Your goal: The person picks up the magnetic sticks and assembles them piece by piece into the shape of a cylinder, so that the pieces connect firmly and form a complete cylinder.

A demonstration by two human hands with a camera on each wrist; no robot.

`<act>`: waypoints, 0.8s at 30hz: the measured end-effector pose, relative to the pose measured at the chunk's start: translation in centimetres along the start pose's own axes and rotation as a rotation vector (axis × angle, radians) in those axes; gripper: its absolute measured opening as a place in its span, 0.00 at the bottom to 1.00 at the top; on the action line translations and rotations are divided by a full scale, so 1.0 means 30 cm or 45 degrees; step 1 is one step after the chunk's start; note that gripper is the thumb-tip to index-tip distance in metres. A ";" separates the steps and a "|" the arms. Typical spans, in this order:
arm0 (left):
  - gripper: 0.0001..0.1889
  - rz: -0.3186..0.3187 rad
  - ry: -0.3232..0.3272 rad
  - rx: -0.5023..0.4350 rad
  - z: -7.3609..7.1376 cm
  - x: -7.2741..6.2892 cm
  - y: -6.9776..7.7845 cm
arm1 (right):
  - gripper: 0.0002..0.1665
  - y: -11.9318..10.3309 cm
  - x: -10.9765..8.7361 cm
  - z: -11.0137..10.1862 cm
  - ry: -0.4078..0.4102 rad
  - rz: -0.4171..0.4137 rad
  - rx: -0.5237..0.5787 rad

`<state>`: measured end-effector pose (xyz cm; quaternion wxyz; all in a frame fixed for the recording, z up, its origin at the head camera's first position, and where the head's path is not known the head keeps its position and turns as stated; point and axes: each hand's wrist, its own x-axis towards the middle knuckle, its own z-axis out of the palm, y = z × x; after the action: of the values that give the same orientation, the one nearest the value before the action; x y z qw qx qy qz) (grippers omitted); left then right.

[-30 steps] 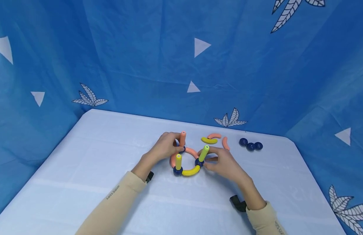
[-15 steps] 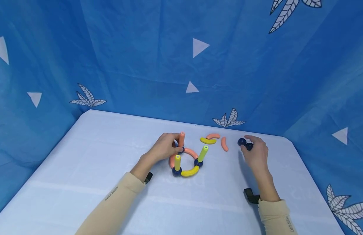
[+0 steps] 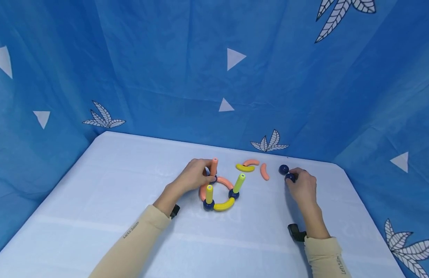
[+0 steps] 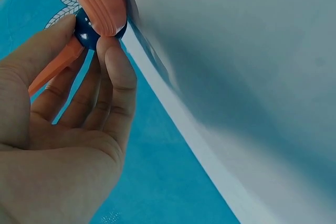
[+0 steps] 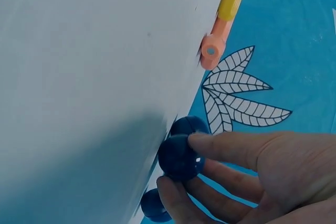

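On the white table lies a ring of curved orange and yellow rods [image 3: 224,204] joined by dark blue balls [image 3: 208,205]. Three straight rods stand up from it: orange [image 3: 214,166], yellow [image 3: 209,194] and lime green [image 3: 239,183]. My left hand [image 3: 192,175] pinches the ball [image 4: 86,30] at the ring's far left, below the upright orange rod. Off to the right, my right hand [image 3: 303,186] pinches a loose dark blue ball [image 5: 181,157] between thumb and fingers. Two more loose balls flank it in the right wrist view, one behind [image 5: 190,125] and one lower [image 5: 155,205].
Behind the ring lie a yellow curved rod [image 3: 245,168], an orange one [image 3: 251,162] touching it and another orange one [image 3: 264,172] to the right. A blue patterned curtain [image 3: 165,77] rises behind the table's back edge.
My right hand has left the lime green rod's corner of the ring, moved right to the loose balls and taken hold of one. The left hand stays at the ring.
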<state>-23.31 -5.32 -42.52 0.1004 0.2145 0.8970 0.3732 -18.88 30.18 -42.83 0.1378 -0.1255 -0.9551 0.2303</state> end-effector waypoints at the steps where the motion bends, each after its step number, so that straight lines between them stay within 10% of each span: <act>1: 0.06 0.005 0.000 0.001 0.000 0.000 -0.001 | 0.19 -0.002 -0.001 0.000 -0.005 0.007 -0.002; 9: 0.06 0.008 0.008 0.013 0.000 -0.003 0.001 | 0.20 -0.058 -0.014 -0.023 0.050 0.045 0.034; 24: 0.04 0.042 -0.012 0.028 0.011 -0.005 0.002 | 0.21 -0.452 -0.127 -0.125 -0.107 -0.344 0.517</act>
<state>-23.05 -5.14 -42.71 0.0961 0.2321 0.8970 0.3638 -16.51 18.84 -33.98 0.1498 0.0433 -0.9023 0.4019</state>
